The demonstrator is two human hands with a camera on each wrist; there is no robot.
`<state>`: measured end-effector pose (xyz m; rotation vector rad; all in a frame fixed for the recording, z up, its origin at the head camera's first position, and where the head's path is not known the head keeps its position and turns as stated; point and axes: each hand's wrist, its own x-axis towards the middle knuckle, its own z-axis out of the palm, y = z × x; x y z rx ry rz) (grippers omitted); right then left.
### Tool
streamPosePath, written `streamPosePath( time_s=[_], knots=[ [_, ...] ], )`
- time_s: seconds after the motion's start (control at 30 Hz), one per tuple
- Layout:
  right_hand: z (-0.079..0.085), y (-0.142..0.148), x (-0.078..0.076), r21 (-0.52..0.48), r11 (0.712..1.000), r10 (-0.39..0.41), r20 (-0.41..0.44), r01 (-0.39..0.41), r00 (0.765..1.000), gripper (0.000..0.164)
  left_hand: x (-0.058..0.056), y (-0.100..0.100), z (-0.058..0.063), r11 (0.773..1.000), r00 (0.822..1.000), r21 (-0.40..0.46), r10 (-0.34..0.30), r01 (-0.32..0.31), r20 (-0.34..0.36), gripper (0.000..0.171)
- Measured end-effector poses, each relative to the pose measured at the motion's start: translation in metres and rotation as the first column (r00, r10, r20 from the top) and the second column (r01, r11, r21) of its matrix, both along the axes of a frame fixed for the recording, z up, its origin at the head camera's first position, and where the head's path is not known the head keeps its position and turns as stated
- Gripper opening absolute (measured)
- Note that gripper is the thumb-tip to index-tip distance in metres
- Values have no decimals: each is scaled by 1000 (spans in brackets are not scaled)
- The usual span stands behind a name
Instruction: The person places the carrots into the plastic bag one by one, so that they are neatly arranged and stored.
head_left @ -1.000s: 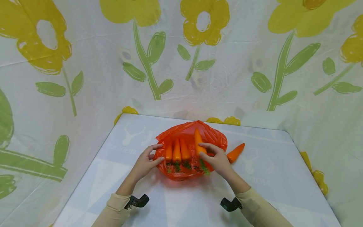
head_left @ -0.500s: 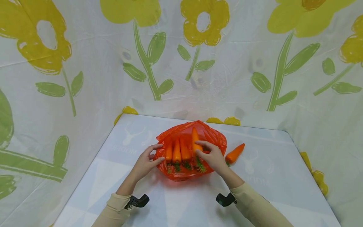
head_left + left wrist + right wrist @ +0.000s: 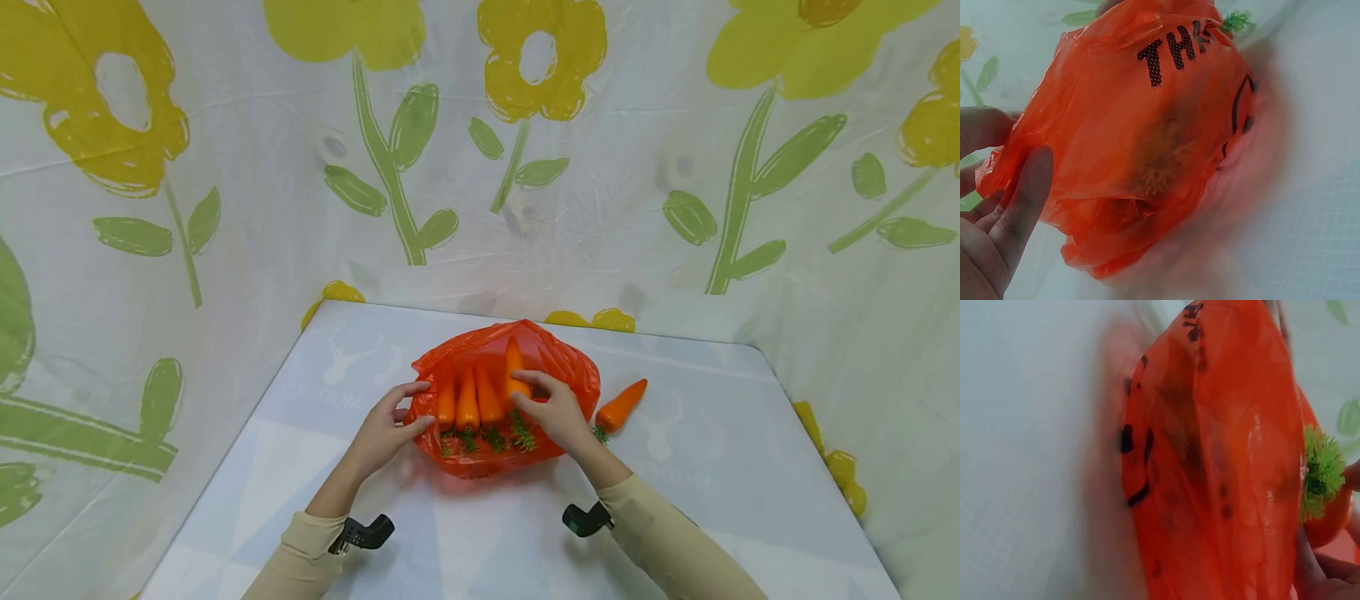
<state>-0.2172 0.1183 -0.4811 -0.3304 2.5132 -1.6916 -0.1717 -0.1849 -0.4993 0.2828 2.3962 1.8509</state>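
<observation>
A red plastic bag [image 3: 566, 354] lies with its mouth facing up on the table. Three carrots [image 3: 467, 402] with green tops sit side by side inside its left half. My left hand [image 3: 386, 427] grips the bag's left edge; the left wrist view shows the thumb [image 3: 1034, 181] on the near face of the plastic. To the right of the row, my right hand [image 3: 557, 412] pinches another carrot [image 3: 513, 360] over the bag, tip pointing away and tilted up. Its leafy top [image 3: 1322, 474] shows past the bag's edge in the right wrist view.
One more carrot [image 3: 624, 406] lies on the table [image 3: 712, 500] just right of the bag. A flower-printed cloth [image 3: 585, 217] hangs behind the table and along its sides. Each wrist wears a small black camera.
My right hand has moved left with its carrot, closer to the row in the bag. The loose carrot's green top has come into view. My left hand has stayed put.
</observation>
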Motion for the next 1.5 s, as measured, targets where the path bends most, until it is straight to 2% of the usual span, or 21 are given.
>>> streamPosePath(
  time_s=[0.23,0.5,0.83,1.07,1.37,1.5],
  knots=[
    [-9,0,-7,32,999,-10,1,10,1000,36,-1,1,-1,1000,1000,-9,5,-5,2,55],
    [-16,1,-12,68,998,0,42,-3,999,36,0,2,-1,1000,1000,-13,11,-10,7,56],
    [-21,-2,-12,154,988,2,87,-15,996,32,0,2,-1,1000,1000,-16,12,-12,2,55],
    [-25,-3,-13,159,986,20,130,-41,991,29,0,2,1,1000,1000,-14,7,-7,-3,55],
    [-31,-2,-13,185,981,31,143,-58,989,32,0,3,2,1000,1000,-13,6,-6,7,55],
    [-34,-3,-13,217,975,30,121,-56,992,32,-1,3,2,1000,1000,-6,3,-3,9,55]
  ],
)
